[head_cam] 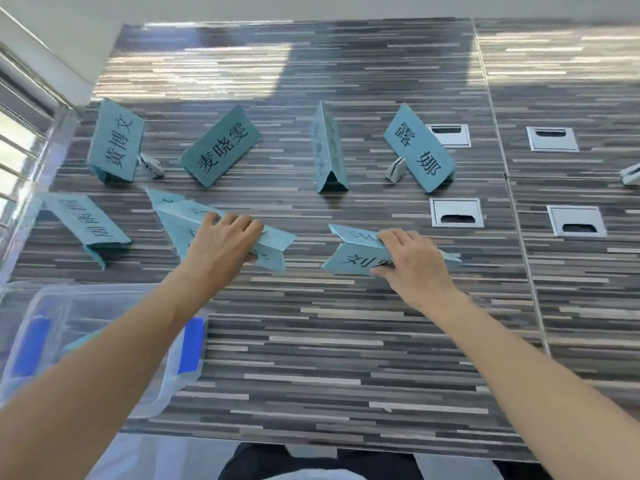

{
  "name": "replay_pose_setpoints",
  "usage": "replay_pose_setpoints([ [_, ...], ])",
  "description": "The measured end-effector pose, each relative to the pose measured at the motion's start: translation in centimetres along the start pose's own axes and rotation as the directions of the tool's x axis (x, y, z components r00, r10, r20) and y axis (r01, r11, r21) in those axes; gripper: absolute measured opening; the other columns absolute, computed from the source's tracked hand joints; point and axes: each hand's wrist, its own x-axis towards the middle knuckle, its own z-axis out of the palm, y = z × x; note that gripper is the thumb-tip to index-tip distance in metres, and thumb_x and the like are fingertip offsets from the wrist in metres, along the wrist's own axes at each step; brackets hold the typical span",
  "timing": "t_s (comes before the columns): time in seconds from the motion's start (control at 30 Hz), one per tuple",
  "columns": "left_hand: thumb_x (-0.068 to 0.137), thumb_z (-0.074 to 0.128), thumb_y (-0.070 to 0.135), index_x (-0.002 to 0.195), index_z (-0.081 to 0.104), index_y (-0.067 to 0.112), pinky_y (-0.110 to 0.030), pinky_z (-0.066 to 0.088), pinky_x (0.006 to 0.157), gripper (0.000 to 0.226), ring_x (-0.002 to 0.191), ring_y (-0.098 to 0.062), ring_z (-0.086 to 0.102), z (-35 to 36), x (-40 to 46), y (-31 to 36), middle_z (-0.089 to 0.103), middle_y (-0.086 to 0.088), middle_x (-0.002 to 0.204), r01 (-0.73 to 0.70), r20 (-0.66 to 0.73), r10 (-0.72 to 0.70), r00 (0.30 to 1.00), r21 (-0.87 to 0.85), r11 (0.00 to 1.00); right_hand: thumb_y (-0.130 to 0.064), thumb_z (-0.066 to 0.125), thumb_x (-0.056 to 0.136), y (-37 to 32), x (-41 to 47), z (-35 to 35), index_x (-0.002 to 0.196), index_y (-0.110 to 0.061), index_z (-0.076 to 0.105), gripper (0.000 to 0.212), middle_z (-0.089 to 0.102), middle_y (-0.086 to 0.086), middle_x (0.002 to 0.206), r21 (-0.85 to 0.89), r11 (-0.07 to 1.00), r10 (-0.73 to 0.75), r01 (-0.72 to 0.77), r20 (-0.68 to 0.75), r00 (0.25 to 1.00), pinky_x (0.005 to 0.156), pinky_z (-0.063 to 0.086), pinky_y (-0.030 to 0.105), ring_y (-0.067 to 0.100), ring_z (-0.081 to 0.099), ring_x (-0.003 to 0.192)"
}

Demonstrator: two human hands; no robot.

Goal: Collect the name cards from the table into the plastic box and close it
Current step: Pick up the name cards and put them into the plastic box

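Observation:
Several teal folded name cards with black characters stand on the striped table (329, 341). My left hand (221, 240) grips a card (273, 244) at mid-left, over another card behind it. My right hand (412, 261) closes on a card (353, 254) at the centre. Other cards stand at far left (116, 143), left of centre (221, 147), centre back (327, 150), right back (419, 147) and on the left edge (86, 220). The clear plastic box (45, 323) with blue latches sits at the near left, open, partly hidden by my left forearm.
Small white clips lie by the far cards (152, 164) (396, 169), another at the right edge (630, 174). Silver cable grommets (455, 211) (552, 138) are set into the table on the right. A window runs along the left.

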Motion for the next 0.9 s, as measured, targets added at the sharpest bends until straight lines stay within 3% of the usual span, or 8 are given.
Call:
replay_pose_setpoints([
  [0.4,0.059,0.091,0.030,0.105,0.062,0.008,-0.043,0.041,0.070,0.058,0.079,-0.033,0.062,-2.5,-14.7,-9.7,0.067,-0.009,0.090,0.120,-0.158,-0.129,0.979,-0.067,0.991,-0.030,0.084,0.072,-20.7,1.7,0.2,0.112,-0.016,0.052,0.053,0.063,0.003,0.099,0.247,0.960,0.198,-0.135,-0.254,0.947,0.066,0.044,0.033,0.023,0.057,0.084],
  [0.53,0.068,0.085,0.034,0.108,0.060,0.011,-0.043,0.041,0.072,0.052,0.082,-0.031,0.061,-1.6,-19.4,-12.7,0.066,-0.005,0.093,0.130,-0.157,-0.139,0.978,-0.071,0.989,-0.034,0.081,0.076,-28.2,2.4,0.5,0.115,-0.021,0.049,0.052,0.062,0.000,0.102,0.384,0.908,0.293,-0.165,-0.305,0.906,0.062,0.040,0.027,0.020,0.056,0.087],
  [0.63,0.075,0.080,0.036,0.110,0.056,0.013,-0.042,0.039,0.073,0.048,0.086,-0.030,0.059,-0.6,-22.4,-13.9,0.063,-0.004,0.096,0.135,-0.133,-0.146,0.980,-0.088,0.987,-0.036,0.081,0.076,-32.7,2.9,0.5,0.110,-0.030,0.044,0.050,0.059,-0.006,0.098,0.501,0.847,0.378,-0.175,-0.337,0.862,0.059,0.041,0.026,0.017,0.056,0.084],
  [0.8,0.085,0.070,0.040,0.114,0.050,0.015,-0.040,0.040,0.078,0.044,0.090,-0.027,0.058,2.4,-24.6,-14.1,0.061,-0.002,0.101,0.126,-0.014,-0.128,0.992,-0.112,0.986,-0.046,0.080,0.074,-37.7,3.5,1.1,0.112,-0.024,0.050,0.053,0.061,-0.006,0.096,0.650,0.731,0.537,-0.206,-0.362,0.762,0.063,0.053,0.035,0.015,0.059,0.083],
  [0.9,0.086,0.069,0.032,0.110,0.047,0.015,-0.040,0.041,0.081,0.037,0.090,-0.026,0.056,3.9,-24.8,-13.2,0.058,-0.002,0.099,0.131,0.082,-0.120,0.989,-0.141,0.981,-0.051,0.081,0.072,-39.3,3.9,1.6,0.112,-0.027,0.051,0.055,0.061,-0.011,0.097,0.722,0.663,0.602,-0.198,-0.357,0.714,0.065,0.053,0.028,0.008,0.060,0.085],
])
